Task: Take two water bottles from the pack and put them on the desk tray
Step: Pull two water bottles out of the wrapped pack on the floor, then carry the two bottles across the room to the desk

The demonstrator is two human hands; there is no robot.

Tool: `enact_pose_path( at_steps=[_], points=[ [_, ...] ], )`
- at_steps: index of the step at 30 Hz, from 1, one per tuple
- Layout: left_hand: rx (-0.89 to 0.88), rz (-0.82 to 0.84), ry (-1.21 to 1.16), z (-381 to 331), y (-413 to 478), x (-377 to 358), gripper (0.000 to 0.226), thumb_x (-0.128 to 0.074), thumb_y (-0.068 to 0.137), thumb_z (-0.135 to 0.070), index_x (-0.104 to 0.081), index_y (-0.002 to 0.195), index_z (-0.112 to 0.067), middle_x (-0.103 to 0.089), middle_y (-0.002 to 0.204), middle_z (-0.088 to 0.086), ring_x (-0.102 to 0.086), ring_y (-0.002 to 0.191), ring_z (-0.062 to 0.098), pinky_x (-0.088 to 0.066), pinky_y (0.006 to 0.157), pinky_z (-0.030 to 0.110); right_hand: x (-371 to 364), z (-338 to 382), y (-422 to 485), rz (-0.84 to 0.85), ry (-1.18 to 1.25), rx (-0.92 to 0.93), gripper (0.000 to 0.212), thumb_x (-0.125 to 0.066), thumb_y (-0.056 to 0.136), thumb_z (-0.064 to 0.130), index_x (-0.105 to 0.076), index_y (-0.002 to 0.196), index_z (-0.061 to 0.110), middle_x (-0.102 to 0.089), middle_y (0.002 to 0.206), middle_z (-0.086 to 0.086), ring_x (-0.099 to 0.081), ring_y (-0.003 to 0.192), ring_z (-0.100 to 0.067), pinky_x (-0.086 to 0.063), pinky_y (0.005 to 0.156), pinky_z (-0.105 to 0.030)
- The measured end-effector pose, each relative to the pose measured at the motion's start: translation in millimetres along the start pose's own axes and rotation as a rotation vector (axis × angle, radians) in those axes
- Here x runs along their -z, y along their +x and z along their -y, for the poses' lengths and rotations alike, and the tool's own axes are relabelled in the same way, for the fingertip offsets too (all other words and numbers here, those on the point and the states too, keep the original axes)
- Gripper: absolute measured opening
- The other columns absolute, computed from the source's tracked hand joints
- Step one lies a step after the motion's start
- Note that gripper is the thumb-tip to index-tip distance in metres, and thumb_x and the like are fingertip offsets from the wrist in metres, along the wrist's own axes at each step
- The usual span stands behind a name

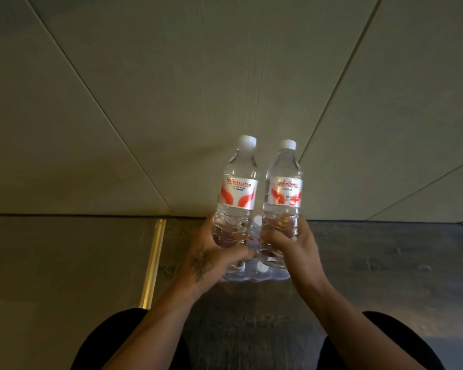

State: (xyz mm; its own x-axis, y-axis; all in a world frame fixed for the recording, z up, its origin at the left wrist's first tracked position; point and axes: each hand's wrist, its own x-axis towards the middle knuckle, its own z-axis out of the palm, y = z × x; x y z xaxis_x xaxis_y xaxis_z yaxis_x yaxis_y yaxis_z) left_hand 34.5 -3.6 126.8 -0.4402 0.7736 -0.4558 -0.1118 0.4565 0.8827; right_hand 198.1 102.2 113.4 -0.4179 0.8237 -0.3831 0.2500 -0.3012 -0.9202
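Two clear water bottles with white caps and red-and-white labels are held upright side by side, above the pack. My left hand (211, 259) grips the lower body of the left bottle (237, 193). The right bottle (283, 192) is gripped low down by my right hand (292, 251). The shrink-wrapped pack of bottles (254, 275) lies on the dark floor below my hands, mostly hidden by them; a few white caps show through the wrap. No desk tray is in view.
A pale panelled wall (171, 102) rises right behind the pack. A brass strip (153, 263) runs along the floor at the left, between a grey floor section and the dark one. My dark-clad knees fill the bottom corners.
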Motion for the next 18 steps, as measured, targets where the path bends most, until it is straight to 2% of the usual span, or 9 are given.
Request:
enact_pose_path(
  at_steps=[3,7,9,11,14,16,18],
  points=[
    [-0.002,-0.021,-0.018,-6,-5,3,0.069,-0.087,0.049,-0.043,-0.072,0.116,-0.032,-0.083,0.101,-0.01,-0.079,0.096,0.012,-0.06,0.085,0.042,3,5,0,0.003,-0.04,0.011,0.08,-0.083,0.06,0.052,-0.062,0.132,0.022,-0.079,0.117,0.0,-0.08,0.103,-0.019,-0.063,0.098,-0.056],
    [-0.02,-0.044,-0.024,-18,-7,5,0.073,-0.085,0.046,-0.045,-0.071,0.116,-0.028,-0.082,0.096,-0.013,-0.077,0.09,0.005,-0.057,0.08,0.035,8,8,2,-0.004,-0.079,0.041,0.074,-0.084,0.06,0.051,-0.063,0.127,0.025,-0.079,0.113,0.001,-0.08,0.1,-0.019,-0.065,0.094,-0.053],
    [-0.021,-0.07,-0.038,-26,-9,4,0.078,-0.084,0.043,-0.046,-0.07,0.117,-0.025,-0.08,0.095,-0.007,-0.077,0.094,0.014,-0.057,0.078,0.034,10,12,1,0.001,-0.067,0.042,0.072,-0.084,0.06,0.05,-0.063,0.125,0.026,-0.079,0.11,0.002,-0.08,0.099,-0.02,-0.066,0.09,-0.051],
    [-0.025,-0.084,-0.056,-39,-14,3,0.082,-0.084,0.042,-0.046,-0.068,0.119,-0.023,-0.079,0.1,-0.003,-0.076,0.098,0.022,-0.06,0.073,0.031,11,20,-4,-0.001,-0.049,0.035,0.071,-0.084,0.059,0.049,-0.063,0.123,0.027,-0.079,0.108,0.002,-0.08,0.097,-0.02,-0.067,0.083,-0.043],
    [-0.02,-0.092,-0.06,-69,-31,4,0.078,-0.084,0.042,-0.046,-0.068,0.116,-0.029,-0.079,0.103,-0.002,-0.077,0.098,0.021,-0.062,0.073,0.032,16,47,-23,-0.006,-0.021,0.01,0.075,-0.084,0.057,0.049,-0.062,0.125,0.025,-0.079,0.105,0.005,-0.081,0.093,-0.016,-0.065,0.068,-0.027],
    [-0.003,-0.085,-0.066,-95,-49,5,0.079,-0.085,0.043,-0.042,-0.067,0.119,-0.026,-0.079,0.103,0.0,-0.077,0.097,0.022,-0.065,0.072,0.034,21,74,-43,-0.008,-0.004,-0.005,0.078,-0.085,0.057,0.048,-0.061,0.128,0.025,-0.079,0.105,0.006,-0.081,0.093,-0.014,-0.064,0.065,-0.024],
    [0.025,-0.076,-0.065,-128,-71,7,0.075,-0.088,0.05,-0.034,-0.067,0.12,-0.024,-0.081,0.095,-0.006,-0.078,0.09,0.02,-0.066,0.067,0.029,27,110,-66,-0.008,0.008,-0.017,0.078,-0.085,0.059,0.048,-0.059,0.129,0.025,-0.078,0.105,0.009,-0.081,0.094,-0.013,-0.065,0.066,-0.023]
  ],
)
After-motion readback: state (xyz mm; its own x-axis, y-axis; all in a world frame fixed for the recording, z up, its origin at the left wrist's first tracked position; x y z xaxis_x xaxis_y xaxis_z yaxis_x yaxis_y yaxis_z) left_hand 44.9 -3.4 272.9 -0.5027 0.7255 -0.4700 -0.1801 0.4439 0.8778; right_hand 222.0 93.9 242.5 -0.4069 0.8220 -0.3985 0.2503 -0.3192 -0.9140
